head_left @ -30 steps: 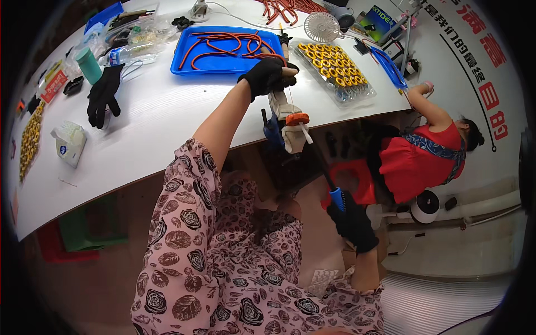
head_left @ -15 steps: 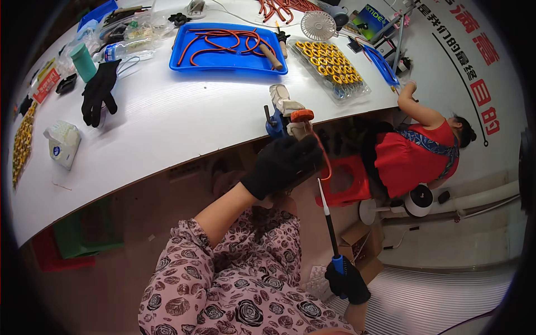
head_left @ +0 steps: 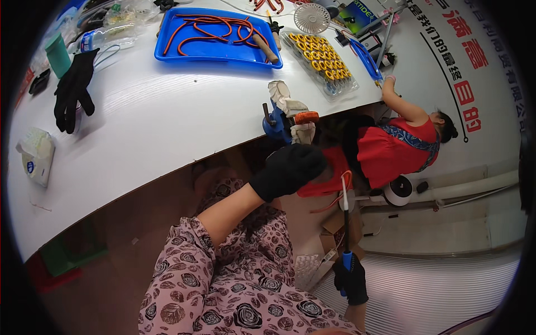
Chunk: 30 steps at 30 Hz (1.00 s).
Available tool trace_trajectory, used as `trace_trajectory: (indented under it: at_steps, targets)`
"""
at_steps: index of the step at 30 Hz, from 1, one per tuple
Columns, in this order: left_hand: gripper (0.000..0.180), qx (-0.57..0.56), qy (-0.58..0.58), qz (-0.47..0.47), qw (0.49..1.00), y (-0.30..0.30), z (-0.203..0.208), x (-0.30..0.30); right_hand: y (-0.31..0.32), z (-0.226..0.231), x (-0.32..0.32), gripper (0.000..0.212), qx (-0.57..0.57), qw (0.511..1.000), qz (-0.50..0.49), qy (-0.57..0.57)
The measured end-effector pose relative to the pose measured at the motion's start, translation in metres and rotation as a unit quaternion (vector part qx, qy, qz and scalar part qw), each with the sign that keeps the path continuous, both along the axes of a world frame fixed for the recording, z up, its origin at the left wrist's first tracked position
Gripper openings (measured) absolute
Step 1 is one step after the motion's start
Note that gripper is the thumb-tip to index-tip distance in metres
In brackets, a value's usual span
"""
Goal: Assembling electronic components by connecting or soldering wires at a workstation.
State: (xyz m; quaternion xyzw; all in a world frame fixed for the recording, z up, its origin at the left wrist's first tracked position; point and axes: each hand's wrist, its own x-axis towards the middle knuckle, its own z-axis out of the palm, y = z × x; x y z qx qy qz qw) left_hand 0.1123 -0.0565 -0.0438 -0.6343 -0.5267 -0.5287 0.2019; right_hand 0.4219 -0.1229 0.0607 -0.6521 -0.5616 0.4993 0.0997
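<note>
Worker seated at the near edge of a white surface (head_left: 167,128), both hands in black gloves. The left hand (head_left: 289,169) hangs just below the surface edge, beneath a small blue vise (head_left: 277,124) clamped there; its fingers are curled inward, and whether they pinch anything cannot be told. An orange cord (head_left: 341,190) loops just right of this hand. The right hand (head_left: 350,279) is low and to the right, well apart from the left, its fingers pressed around the blue handle of a long, thin rod tool (head_left: 345,223) that points up toward the cord.

The vise carries an orange knob and pale cloth wrapping. Farther back on the surface lies a blue tray (head_left: 219,53) holding orange cords and a wooden handle; to its right, a clear tray of yellow rings (head_left: 324,58). A spare black glove (head_left: 72,89) lies far left, with a white packet (head_left: 36,155) nearer. At right, another person in a red top (head_left: 393,148) reaches up to the surface edge.
</note>
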Motion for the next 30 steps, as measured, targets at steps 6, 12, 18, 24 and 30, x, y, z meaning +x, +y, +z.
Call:
trace_trajectory:
  at_steps: [6, 12, 18, 24, 30]
  targets:
    - [0.031, -0.003, 0.034, 0.014, 0.999, 0.000, 0.006, -0.001, 0.006, -0.012, -0.028, 0.013, 0.171, 0.983, -0.011, -0.070]
    - [0.032, 0.013, 0.030, -0.009, 0.999, -0.006, 0.010, -0.003, 0.016, 0.005, 0.040, 0.016, -0.197, 0.893, 0.074, 0.398]
    - [0.032, -0.003, -0.010, 0.019, 1.000, -0.033, 0.027, -0.020, 0.028, 0.009, 0.014, 0.020, -0.090, 0.952, 0.027, 0.292]
    - [0.022, 0.192, -0.585, -0.173, 0.769, -0.033, 0.054, -0.058, 0.031, 0.008, -0.027, 0.019, -0.074, 0.972, 0.039, 0.219]
    - [0.020, 0.153, -0.664, -0.285, 0.674, 0.018, 0.048, -0.126, 0.044, 0.006, -0.058, 0.016, -0.070, 0.990, 0.083, 0.084]
